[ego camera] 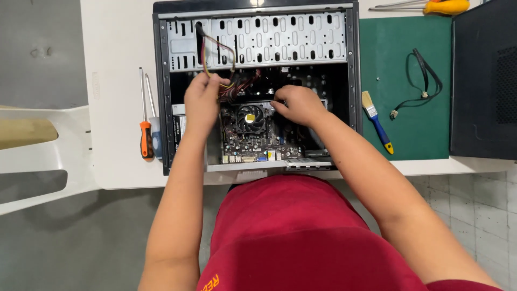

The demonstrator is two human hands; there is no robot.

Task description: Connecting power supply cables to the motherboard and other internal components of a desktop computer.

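An open black computer case (161, 97) lies on its side on the white desk (116, 64), and everything else is placed from it. Inside the case, near its middle, sits the motherboard (258, 146) with a round cooler fan (250, 119) on top. The left hand (202, 97) is just to the left of the fan, fingers curled shut around a bundle of coloured wires (215, 56) that loops up toward the perforated metal drive cage (280, 40) at the far end of the case. The right hand (299, 103) is just to the right of the fan, palm down with fingers bent in among the dark parts there; whether it grips anything cannot be told.

Outside the case, against its left wall, lie an orange-handled screwdriver (145, 137) and a blue-handled screwdriver (156, 141) side by side. To the right of the case a green mat (409, 81) carries a small paintbrush (376, 121) with a blue and yellow handle and a looped black cable (423, 81). Further right stands a black side panel (482, 81). Beyond the mat lies a yellow-handled tool (444, 6).
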